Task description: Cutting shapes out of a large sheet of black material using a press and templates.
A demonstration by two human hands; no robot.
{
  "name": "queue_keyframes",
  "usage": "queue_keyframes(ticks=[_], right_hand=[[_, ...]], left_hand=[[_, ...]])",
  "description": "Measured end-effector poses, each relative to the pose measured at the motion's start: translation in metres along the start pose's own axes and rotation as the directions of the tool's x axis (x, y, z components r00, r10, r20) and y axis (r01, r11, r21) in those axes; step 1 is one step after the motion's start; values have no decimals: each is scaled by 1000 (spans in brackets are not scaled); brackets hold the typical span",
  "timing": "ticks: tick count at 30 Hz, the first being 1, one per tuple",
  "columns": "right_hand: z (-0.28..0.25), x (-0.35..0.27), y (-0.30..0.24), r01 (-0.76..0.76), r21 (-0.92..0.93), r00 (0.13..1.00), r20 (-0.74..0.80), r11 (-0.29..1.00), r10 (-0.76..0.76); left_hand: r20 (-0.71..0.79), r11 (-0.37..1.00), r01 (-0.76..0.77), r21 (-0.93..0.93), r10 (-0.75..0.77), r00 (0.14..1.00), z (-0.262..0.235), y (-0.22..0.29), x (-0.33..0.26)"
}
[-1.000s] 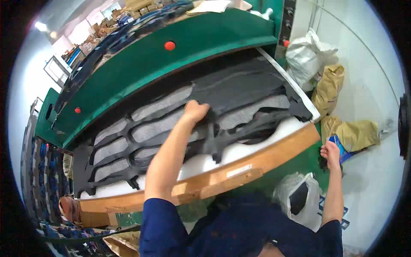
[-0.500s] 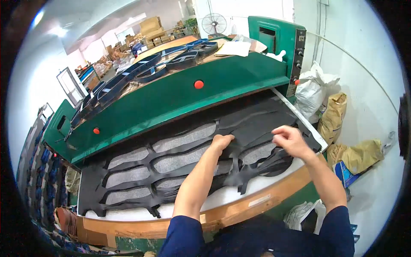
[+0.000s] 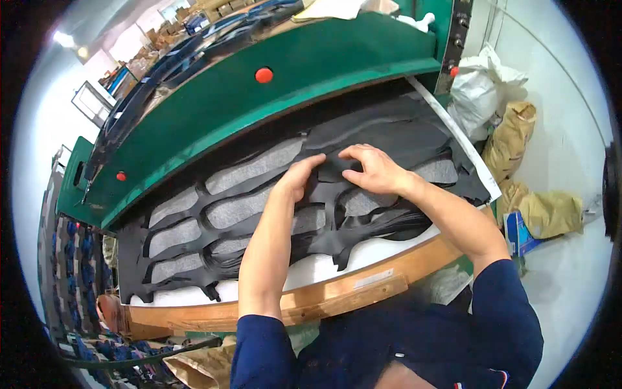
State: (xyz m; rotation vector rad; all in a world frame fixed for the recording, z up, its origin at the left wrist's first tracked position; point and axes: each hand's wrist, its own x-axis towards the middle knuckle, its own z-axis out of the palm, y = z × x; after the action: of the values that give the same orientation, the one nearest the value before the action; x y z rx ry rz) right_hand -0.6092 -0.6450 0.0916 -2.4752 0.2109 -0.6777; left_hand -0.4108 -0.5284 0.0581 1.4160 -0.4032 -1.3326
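Note:
A black sheet (image 3: 259,180) with long wavy cut-outs lies in layers over a white pad (image 3: 311,272). Grey speckled material (image 3: 236,162) shows through the openings. Near the middle of the sheet, my left hand (image 3: 299,178) is closed on a black strip of it, the fingers partly hidden. Just to its right, my right hand (image 3: 379,170) is over the sheet, thumb and forefinger spread apart in a curve. Only a small gap separates the two hands. Loose black strips (image 3: 395,217) are bunched along the near right edge.
A green machine beam (image 3: 214,104) with red buttons (image 3: 264,75) spans the far side. The bed has a wooden front edge (image 3: 291,314) and a pale right rail (image 3: 453,133). White (image 3: 479,91) and brown sacks (image 3: 512,139) stand by the right wall.
My right hand has moved left, close beside my left hand, and its fingers have spread. The view has tilted down and shifted, so the machine beam sits higher in the picture.

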Motion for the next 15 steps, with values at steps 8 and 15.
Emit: queue_keyframes(ticks=[8, 15], right_hand=[[27, 2, 1, -91, -136, 996, 3, 987, 92], [38, 27, -3, -108, -396, 983, 94, 912, 158]], left_hand=[[-15, 974, -124, -188, 124, 992, 1, -6, -10], [93, 910, -190, -368, 239, 966, -5, -18, -15]])
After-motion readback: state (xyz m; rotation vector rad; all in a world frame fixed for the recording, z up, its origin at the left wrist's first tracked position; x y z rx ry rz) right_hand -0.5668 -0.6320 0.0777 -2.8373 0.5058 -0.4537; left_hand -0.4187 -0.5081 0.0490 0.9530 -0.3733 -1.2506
